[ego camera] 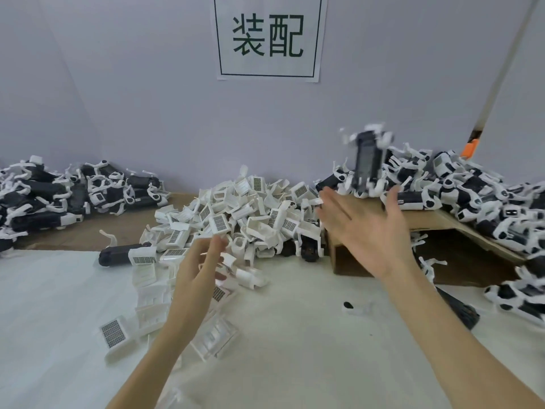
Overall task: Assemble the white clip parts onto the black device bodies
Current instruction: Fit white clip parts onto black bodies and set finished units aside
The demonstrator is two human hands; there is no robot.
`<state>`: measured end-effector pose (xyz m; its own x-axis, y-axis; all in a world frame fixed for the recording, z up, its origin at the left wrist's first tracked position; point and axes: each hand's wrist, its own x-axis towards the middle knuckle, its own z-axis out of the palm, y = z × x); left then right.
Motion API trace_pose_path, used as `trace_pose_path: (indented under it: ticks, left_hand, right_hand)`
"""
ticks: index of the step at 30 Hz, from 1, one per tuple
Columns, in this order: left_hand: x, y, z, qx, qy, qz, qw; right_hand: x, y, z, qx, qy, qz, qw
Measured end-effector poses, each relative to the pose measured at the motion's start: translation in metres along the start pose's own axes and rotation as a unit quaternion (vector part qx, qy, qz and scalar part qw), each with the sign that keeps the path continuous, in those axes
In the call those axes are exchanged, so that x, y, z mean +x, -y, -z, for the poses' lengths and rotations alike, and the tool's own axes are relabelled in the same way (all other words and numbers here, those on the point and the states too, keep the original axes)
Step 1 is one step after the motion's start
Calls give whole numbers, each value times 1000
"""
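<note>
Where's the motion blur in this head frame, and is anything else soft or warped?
Head view: blur on the airborne assembled device, the left hand fingertips and the clip there; right hand slightly smeared; wall sign sharp; wide-angle bending at edges; lighting flat, no glare.

A pale grey wall bears a paper sign above a white tabletop.

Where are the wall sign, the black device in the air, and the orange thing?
Wall sign (268, 36), head view: its printed middle.
Black device (367, 162), head view: its dark body, above the open right hand (368, 228).
Orange thing (469, 149), head view: its face.
</note>
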<state>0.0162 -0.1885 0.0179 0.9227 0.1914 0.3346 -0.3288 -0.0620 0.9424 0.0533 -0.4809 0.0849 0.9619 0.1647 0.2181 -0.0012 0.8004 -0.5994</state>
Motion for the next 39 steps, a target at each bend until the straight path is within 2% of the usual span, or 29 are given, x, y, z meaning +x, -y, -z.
trace_pose_path:
  ticks: [3,7,9,12,16,18,19,21,25,27,28,29,31,32,33,36,37,39]
  left_hand:
    - [2,5,1,27,6,13,1000]
    - [5,8,0,134,14,-36,990]
    - [7,13,2,225,21,-93,970]
    - [7,15,5,334,11,-171,927]
    - [19,14,19,340,-42,-160,926]
    - [33,11,38,375,-83,-140,913]
    - [42,9,53,420,-104,-131,892]
    - [63,4,91,549,-139,-84,820]
    - [96,-15,196,740,-118,148,646]
    - [102,-15,254,761,-122,281,572]
    - [101,-12,278,746,-149,347,548]
    - [99,-9,296,714,-186,407,539]
    - [100,-1,317,636,-237,481,555]
    - [101,3,321,614,-238,492,570]
    - [104,7,322,612,-229,485,581]
    - [111,19,321,674,-201,410,581]
    - [113,23,318,678,-195,369,605]
    - [117,30,305,648,-183,269,689]
  right_hand:
    - [9,15,-6,1,74,-48,996]
    - [2,-41,2,-71,68,-152,983]
    - [-3,-78,9,-80,52,-201,975]
    - [2,-119,6,-60,26,-229,971]
    - [29,-149,-11,-15,24,-240,970]
    - [42,-161,-23,-9,28,-242,970]
    - [46,-166,-29,-8,32,-244,969]
    - [51,-176,-38,-10,46,-250,967]
    - [52,-187,-51,-17,64,-263,963]
    - [53,-188,-53,-27,69,-261,963]
    - [53,-189,-53,-30,69,-260,963]
    - [54,-189,-52,-33,70,-259,963]
    - [56,-190,-49,-41,73,-259,962]
    - [56,-191,-48,-43,75,-262,961]
    - [56,-193,-47,-42,76,-265,960]
    - [56,-197,-40,-45,82,-267,959]
    - [56,-199,-39,-49,81,-269,958]
    - [55,-201,-37,-50,80,-271,958]
